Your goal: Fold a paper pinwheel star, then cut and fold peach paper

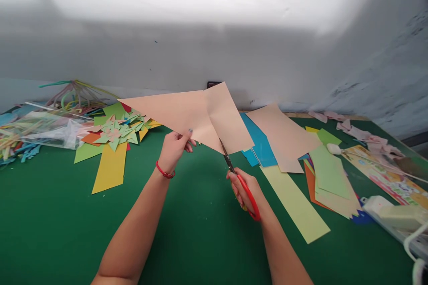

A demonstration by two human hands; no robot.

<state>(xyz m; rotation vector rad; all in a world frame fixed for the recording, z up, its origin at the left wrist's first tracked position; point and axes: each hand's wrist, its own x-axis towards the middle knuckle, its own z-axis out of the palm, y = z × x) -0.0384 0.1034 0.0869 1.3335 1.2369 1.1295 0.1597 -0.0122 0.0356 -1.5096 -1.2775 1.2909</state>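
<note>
A large peach sheet of paper (170,111) is raised above the green table. My left hand (175,147) pinches its lower edge between thumb and fingers. In my right hand (244,189) is a pair of scissors (251,205) with red handles. The scissor blades are at the sheet's lower edge, and a crease or cut line runs upward from them. To the right of that line, a section of the paper (230,120) stands at a different angle. How far the paper is cut through I cannot tell.
Small cut paper pieces (118,131) and a yellow strip (110,167) lie left. At right are another peach sheet (284,136), a pale yellow strip (296,205), stacked coloured papers (329,173) and a white power strip (394,213). Plastic-bagged strips (43,129) sit far left.
</note>
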